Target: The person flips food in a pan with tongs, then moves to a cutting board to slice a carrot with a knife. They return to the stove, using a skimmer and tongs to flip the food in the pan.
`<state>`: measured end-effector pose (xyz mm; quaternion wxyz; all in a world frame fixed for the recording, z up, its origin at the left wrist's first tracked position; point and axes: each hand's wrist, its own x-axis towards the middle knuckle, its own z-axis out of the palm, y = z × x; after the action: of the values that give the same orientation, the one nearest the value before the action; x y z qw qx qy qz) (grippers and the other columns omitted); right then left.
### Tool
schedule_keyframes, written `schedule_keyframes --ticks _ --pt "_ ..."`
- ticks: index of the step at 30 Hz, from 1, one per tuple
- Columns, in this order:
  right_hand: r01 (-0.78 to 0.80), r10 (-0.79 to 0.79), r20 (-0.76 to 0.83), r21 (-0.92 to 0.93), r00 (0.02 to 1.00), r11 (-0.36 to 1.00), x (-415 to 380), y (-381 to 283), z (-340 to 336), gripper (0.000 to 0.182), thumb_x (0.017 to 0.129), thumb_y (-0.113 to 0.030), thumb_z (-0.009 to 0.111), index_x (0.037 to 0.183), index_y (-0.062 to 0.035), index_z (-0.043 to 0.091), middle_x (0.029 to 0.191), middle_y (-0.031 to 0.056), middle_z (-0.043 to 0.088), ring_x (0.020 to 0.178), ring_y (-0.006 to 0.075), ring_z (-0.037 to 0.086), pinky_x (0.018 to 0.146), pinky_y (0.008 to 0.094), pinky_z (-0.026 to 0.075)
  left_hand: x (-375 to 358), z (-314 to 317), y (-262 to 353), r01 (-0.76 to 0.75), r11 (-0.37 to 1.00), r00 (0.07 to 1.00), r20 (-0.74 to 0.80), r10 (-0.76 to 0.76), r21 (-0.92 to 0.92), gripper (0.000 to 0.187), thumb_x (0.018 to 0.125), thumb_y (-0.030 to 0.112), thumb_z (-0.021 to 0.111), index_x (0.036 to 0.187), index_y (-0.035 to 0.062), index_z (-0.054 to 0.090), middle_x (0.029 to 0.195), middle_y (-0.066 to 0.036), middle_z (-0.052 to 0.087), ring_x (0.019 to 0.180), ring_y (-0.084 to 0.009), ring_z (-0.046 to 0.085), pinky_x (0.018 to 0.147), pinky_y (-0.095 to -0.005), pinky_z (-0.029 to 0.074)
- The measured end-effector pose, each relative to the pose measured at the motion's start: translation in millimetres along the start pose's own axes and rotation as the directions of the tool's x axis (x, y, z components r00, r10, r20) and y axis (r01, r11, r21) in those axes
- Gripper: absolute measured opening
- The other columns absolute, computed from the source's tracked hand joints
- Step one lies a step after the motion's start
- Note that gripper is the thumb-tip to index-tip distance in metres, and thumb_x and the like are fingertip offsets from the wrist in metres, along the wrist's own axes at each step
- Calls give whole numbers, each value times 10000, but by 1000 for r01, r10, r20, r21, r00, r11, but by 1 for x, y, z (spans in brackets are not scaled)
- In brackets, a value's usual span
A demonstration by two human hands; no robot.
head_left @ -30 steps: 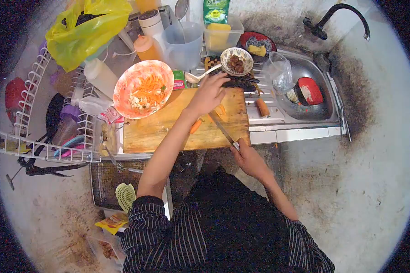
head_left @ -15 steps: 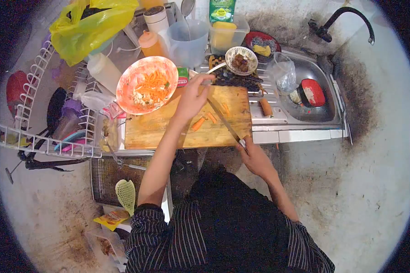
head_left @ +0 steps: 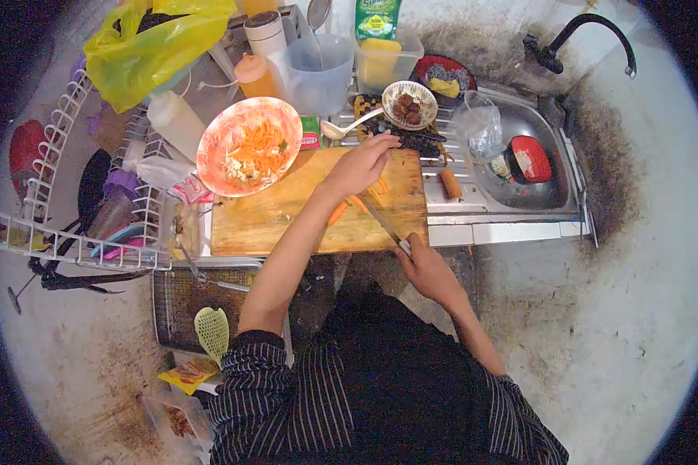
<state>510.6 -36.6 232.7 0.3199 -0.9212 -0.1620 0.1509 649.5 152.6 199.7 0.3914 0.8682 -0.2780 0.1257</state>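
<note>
hands (head_left: 364, 163), knife (head_left: 381, 223), carrot sticks (head_left: 347, 206), board (head_left: 264, 217)

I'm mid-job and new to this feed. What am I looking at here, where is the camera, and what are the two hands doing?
There is no machine: a person works bare-handed, and the one camera sits on their head, looking down, so the round fisheye picture shows their own arms from above. The right hand grips a knife by its handle, blade lying over the cutting board. The left hand rests on carrot pieces on the board. Beside the board stands a plate of shredded carrot; behind it a small bowl and a spoon. To the right is the sink, to the left a dish rack.
</note>
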Motion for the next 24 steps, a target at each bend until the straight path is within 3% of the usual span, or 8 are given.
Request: schedule_keyframes --ticks 10,24 --pt "2 -2 16 -49 1000 999 5 1 -8 253 884 -269 458 962 -37 395 674 258 556 689 437 550 577 511 401 2 1 3 -27 999 1000 -2 27 32 294 844 71 412 1124 23 487 1199 -140 481 1205 -267 376 1031 -386 272" --pt "37 -33 24 -172 999 984 17 19 -13 233 870 -245 490 922 -28 421 688 247 565 690 428 555 584 508 408 1 0 3 16 1000 1000 -8 -16 10 284 850 70 407 1117 25 493 1191 -143 488 1213 -266 366 1053 -437 211"
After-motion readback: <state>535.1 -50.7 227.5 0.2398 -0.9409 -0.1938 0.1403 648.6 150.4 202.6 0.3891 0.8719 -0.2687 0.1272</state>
